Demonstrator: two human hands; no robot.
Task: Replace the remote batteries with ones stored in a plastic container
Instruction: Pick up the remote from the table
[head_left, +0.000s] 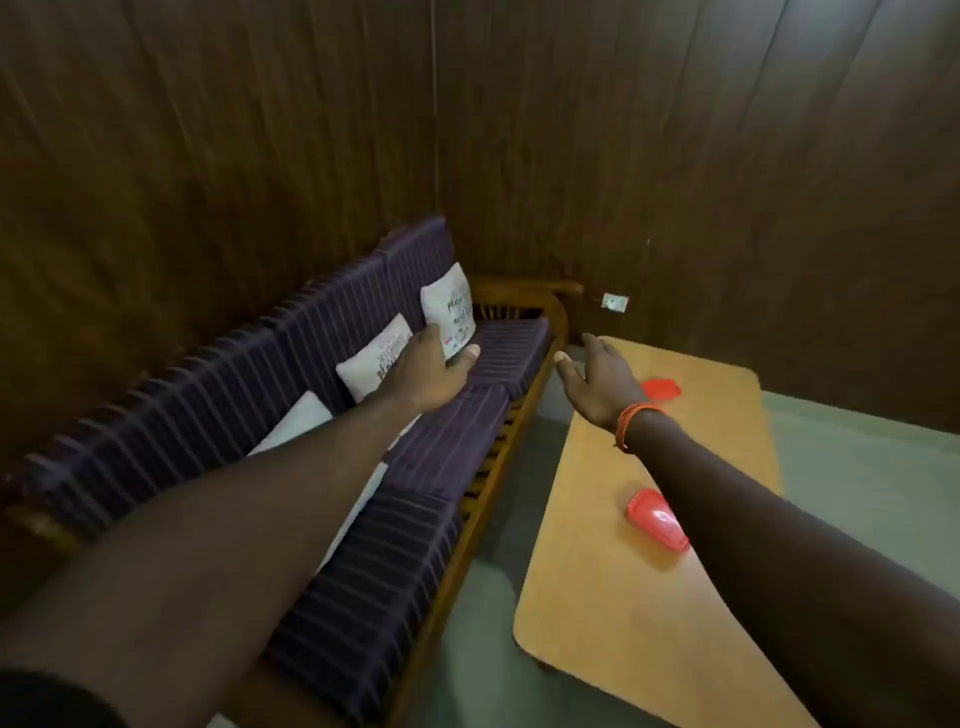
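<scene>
Fingers spread, nothing held: left hand (431, 366) over sofa (415, 545), right hand (602, 379) over table (613, 623). Red container (657, 519) on table beside right forearm, behind fingertips, long axis roughly along forearm. Remote unseen.

Left hand (426, 371) and right hand (602, 384): bare, as are both forearms. Right wrist: orange thread band (635, 425), several strands. Left upper arm: edge of a dark sleeve (47, 701).

Glossy red plastic container (655, 518) on wooden table (597, 597), 4 o'clock. Flat red lid (662, 388) well apart, 3 o'clock, farther along table.
</scene>
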